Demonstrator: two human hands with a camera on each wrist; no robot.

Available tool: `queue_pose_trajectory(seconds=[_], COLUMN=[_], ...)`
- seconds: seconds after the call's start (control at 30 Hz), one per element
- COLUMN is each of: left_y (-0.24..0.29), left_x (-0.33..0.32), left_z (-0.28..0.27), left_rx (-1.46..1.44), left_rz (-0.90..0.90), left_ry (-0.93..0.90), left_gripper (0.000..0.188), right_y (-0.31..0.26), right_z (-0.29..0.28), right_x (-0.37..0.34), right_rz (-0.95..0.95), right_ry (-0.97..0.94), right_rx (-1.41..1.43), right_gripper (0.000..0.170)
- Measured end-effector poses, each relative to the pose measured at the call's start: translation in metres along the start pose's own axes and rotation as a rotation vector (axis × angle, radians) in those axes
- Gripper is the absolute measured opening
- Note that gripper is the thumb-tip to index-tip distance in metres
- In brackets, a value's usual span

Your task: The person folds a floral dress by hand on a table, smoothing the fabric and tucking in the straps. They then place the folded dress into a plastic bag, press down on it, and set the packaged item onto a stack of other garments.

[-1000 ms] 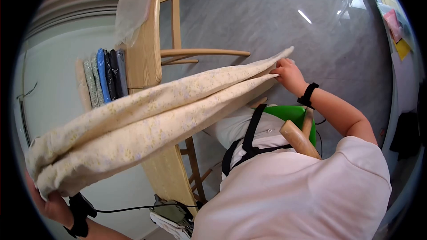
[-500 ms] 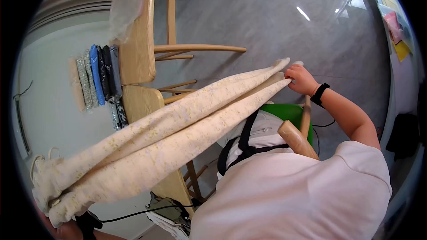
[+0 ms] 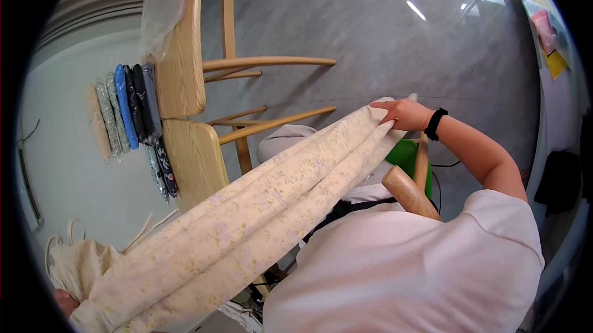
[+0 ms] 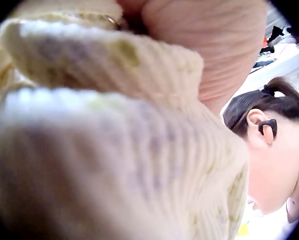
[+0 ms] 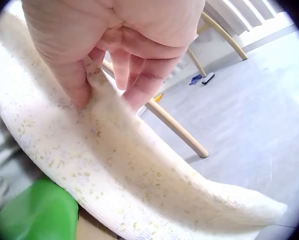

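Across the front of a person in a pale shirt (image 3: 401, 265), above a grey floor (image 3: 346, 24) and beside light-wood furniture (image 3: 179, 86), a pair of cream floral trousers (image 3: 228, 228) stretches on a long diagonal between two hands. Seen from the head, the legs lie side by side and run from the lower left, where the garment is broadest, to the upper right, where it tapers; that long axis is the line joining left hand to right. A row of plastic-wrapped bundles (image 3: 120, 110), cream, blue and black among them, sits off to the left, apart from the cloth. The right hand (image 3: 404, 113) is the nearer to the narrow leg ends, thumb and fingers pinching a ridge of fabric; a short length extends past the pinch, while the bulk of the garment lies toward the opposite hand. The left hand (image 3: 66, 302) is the nearer to the gathered waistband (image 3: 83, 262), against the cloth at the far edge of the head view; folds cover its fingers, so whether they grip or merely support cannot be told. A black band (image 3: 435, 125) circles the right wrist, and a thin pale drawstring (image 3: 144, 227) trails loose from the waist.
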State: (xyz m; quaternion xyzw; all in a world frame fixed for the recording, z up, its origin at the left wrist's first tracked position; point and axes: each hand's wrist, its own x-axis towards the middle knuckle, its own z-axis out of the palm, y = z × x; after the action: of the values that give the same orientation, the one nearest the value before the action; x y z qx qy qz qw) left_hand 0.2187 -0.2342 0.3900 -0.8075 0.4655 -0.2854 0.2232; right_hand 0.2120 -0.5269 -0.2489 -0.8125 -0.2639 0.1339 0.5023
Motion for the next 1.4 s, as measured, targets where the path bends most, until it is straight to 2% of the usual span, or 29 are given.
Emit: queue_pose_trajectory(seconds=[0.1, 0.17, 0.23, 0.27, 0.33, 0.43, 0.57, 0.67, 0.73, 0.87, 0.93, 1.07, 1.13, 1.2, 1.27, 1.3, 1.33, 1.4], left_y=[-0.003, -0.001, 0.006, 0.007, 0.013, 0.021, 0.007, 0.014, 0.024, 0.006, 0.006, 0.021, 0.017, 0.012, -0.002, -0.011, -0.021, -0.042], left_x=[0.001, 0.001, 0.001, 0.002, 0.01, 0.016, 0.016, 0.015, 0.019, 0.014, 0.019, 0.019, 0.011, -0.001, -0.02, -0.029, -0.036, -0.047], left_z=[0.002, 0.002, 0.0, 0.001, 0.009, 0.021, 0.013, 0.013, 0.015, 0.011, 0.007, 0.012, 0.007, 0.008, 0.01, 0.01, 0.007, -0.001], left_rx=[-0.156, -0.236, 0.137, 0.135, -0.216, -0.172, -0.258, -0.283, -0.186, -0.097, -0.162, -0.097, 0.215, 0.124, -0.009, 0.045, 0.114, 0.218], left_rz=[0.04, 0.062, 0.017, 0.018, 0.038, 0.055, 0.141, 0.115, 0.049, 0.134, 0.137, 0.082, -0.051, -0.06, -0.503, -0.571, -0.56, -0.517], left_ry=[0.016, 0.027, -0.052, -0.052, -0.047, 0.027, -0.055, -0.038, -0.016, 0.074, -0.018, 0.01, 0.044, 0.1, 0.358, 0.369, 0.309, 0.2], left_gripper=[0.04, 0.035, 0.032, 0.032, 0.03, 0.029, 0.029, 0.034, 0.04, 0.044, 0.042, 0.038, 0.036, 0.035, 0.032, 0.032, 0.032, 0.032], right_y=[-0.002, 0.004, -0.005, -0.01, -0.013, -0.012, -0.009, -0.012, -0.011, -0.011, -0.01, -0.003, -0.001, 0.002, 0.004, 0.008, 0.009, 0.005], right_z=[0.004, 0.013, 0.013, 0.014, 0.017, 0.025, 0.027, 0.025, 0.024, 0.026, 0.029, 0.03, 0.024, 0.012, -0.004, -0.011, -0.018, -0.024], right_x=[-0.003, -0.008, -0.01, -0.011, -0.012, -0.017, -0.021, -0.014, -0.009, 0.0, 0.002, 0.006, 0.006, 0.001, -0.006, -0.01, -0.014, -0.019], right_rz=[-0.002, -0.081, -0.071, -0.066, -0.076, -0.096, -0.096, -0.034, -0.012, 0.025, 0.051, 0.002, -0.013, -0.12, -0.107, -0.128, -0.147, -0.132], right_ry=[-0.099, -0.17, -0.171, -0.171, -0.167, -0.177, -0.166, -0.147, -0.171, -0.137, -0.142, 0.012, 0.065, 0.355, 0.426, 0.527, 0.629, 0.664], right_rx=[-0.018, -0.028, -0.034, -0.041, -0.091, -0.159, -0.149, -0.175, -0.189, -0.209, -0.233, -0.332, -0.363, -0.466, -0.433, -0.43, -0.427, -0.421], right_gripper=[0.028, 0.032, 0.032, 0.031, 0.035, 0.038, 0.039, 0.042, 0.045, 0.046, 0.045, 0.031, 0.026, 0.023, 0.019, 0.017, 0.016, 0.015])
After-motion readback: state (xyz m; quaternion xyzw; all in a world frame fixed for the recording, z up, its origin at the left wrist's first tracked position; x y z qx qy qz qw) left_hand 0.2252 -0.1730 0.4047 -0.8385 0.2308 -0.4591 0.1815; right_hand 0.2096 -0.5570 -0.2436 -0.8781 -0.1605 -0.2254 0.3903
